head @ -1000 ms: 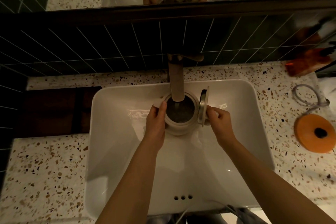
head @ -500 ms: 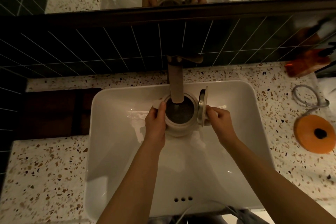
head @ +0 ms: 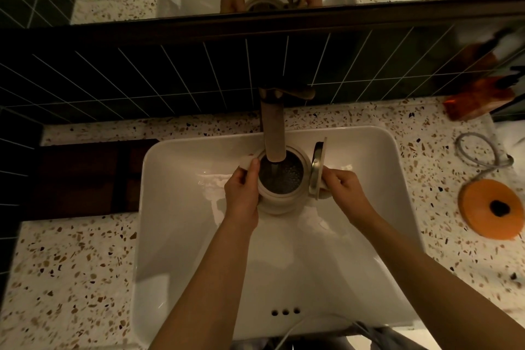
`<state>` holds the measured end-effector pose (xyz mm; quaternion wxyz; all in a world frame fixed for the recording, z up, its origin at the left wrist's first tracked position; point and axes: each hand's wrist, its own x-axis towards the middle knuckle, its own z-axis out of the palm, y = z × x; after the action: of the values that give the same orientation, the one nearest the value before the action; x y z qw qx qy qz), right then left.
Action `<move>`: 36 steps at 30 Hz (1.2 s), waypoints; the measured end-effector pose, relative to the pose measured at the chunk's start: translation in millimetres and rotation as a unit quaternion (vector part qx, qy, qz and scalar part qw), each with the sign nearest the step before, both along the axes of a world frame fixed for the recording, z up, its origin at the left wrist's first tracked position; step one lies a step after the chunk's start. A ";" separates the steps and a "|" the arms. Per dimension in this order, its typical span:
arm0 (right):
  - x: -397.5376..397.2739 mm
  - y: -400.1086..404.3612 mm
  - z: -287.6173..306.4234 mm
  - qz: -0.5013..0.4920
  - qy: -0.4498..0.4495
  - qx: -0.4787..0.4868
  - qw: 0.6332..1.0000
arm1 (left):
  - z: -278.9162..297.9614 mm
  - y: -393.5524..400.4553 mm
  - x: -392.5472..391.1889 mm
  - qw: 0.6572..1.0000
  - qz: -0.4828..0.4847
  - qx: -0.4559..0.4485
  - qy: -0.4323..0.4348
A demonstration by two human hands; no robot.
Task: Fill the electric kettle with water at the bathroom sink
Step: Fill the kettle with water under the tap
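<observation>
A pale electric kettle [head: 279, 203] sits low in the white sink [head: 176, 236], right under the brown faucet spout [head: 273, 133]. Its lid [head: 317, 169] stands open, hinged up on the right side. Water streams from the spout into the kettle's dark inside, where bubbles show. My left hand [head: 241, 190] grips the kettle's left side by the pouring lip. My right hand [head: 342, 187] is wrapped around the handle on the right, just behind the lid.
On the speckled counter [head: 71, 278] to the right lies the round orange kettle base [head: 490, 209] with its grey cord [head: 480, 156]. An orange container [head: 477, 99] stands at the back right. Dark tiles and a mirror rise behind the faucet.
Both hands and the kettle stay in the same place under the running water. Only the camera has shifted slightly.
</observation>
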<state>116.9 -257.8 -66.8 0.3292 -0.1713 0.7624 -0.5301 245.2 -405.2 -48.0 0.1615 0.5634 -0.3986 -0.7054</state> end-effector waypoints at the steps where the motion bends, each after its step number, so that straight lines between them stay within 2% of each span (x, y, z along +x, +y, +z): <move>1: -0.3 0.3 -0.3 0.004 -0.008 -0.001 1.000 | 0.4 -0.2 0.2 1.000 0.000 0.002 0.002; 12: -1.6 -0.9 -3.9 0.014 -0.081 -0.031 0.996 | 1.6 -3.4 2.1 1.000 0.008 0.014 -0.003; 24: 1.0 -2.9 -3.9 -0.017 -0.080 -0.049 0.995 | 10.5 -0.2 4.2 0.999 -0.005 0.038 0.017; 36: -1.8 -2.1 -6.8 0.000 -0.099 -0.027 0.995 | 14.0 -1.9 3.2 0.999 -0.003 0.043 0.029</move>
<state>115.1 -260.0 -73.6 0.3982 -0.1266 0.7113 -0.5653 248.5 -407.1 -34.1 0.1462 0.5482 -0.3645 -0.7384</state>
